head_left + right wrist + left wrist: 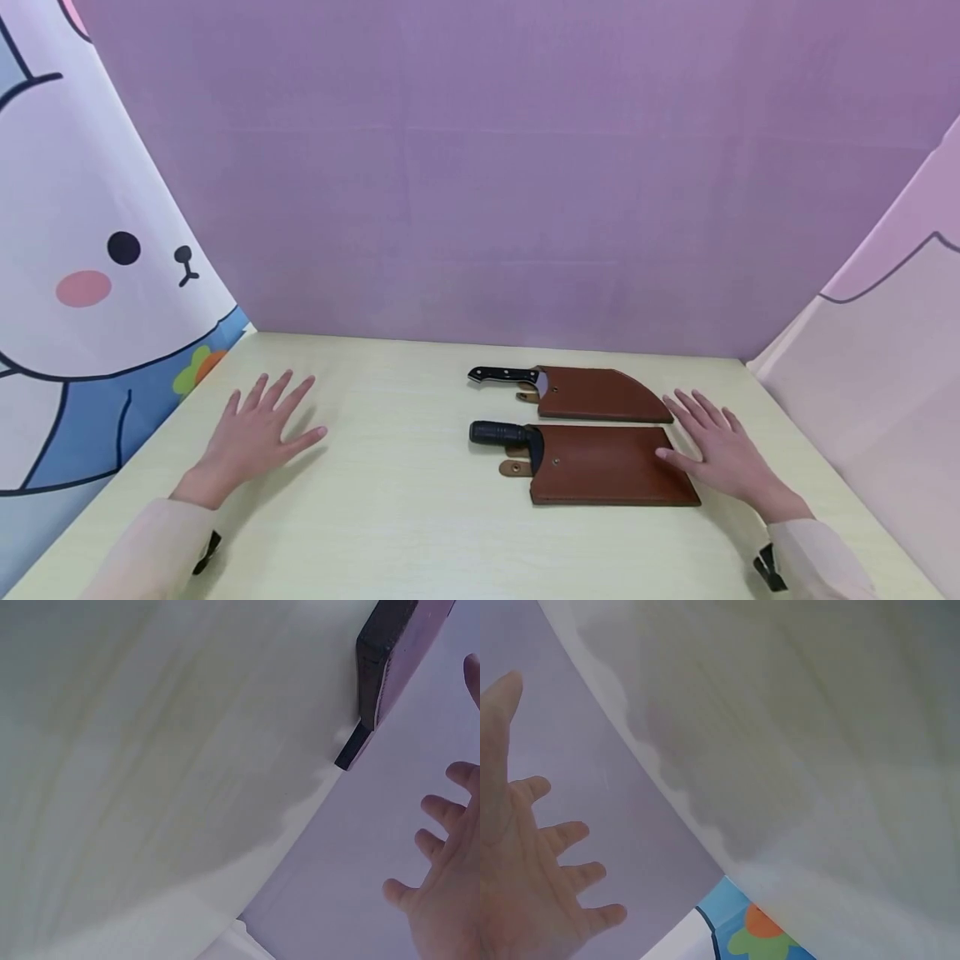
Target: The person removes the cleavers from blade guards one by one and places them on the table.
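Two knives in brown leather sheaths lie flat on the table, handles to the left. The farther one has a black riveted handle (504,375) and a sheath with a curved end (600,395). The nearer has a round black handle (498,433) and a broad rectangular sheath (611,467). My right hand (723,454), fingers spread, is at the sheaths' right ends; whether it touches them I cannot tell. My left hand (251,437) is held with spread fingers over the table's left part, holding nothing. The right wrist view shows dark sheath edges (375,667) beside the right hand (450,877).
The pale table (390,533) meets a purple backdrop (480,183) at its far edge. A panel with a cartoon animal (82,208) stands along the left side, and a pale pink and white panel (885,358) along the right.
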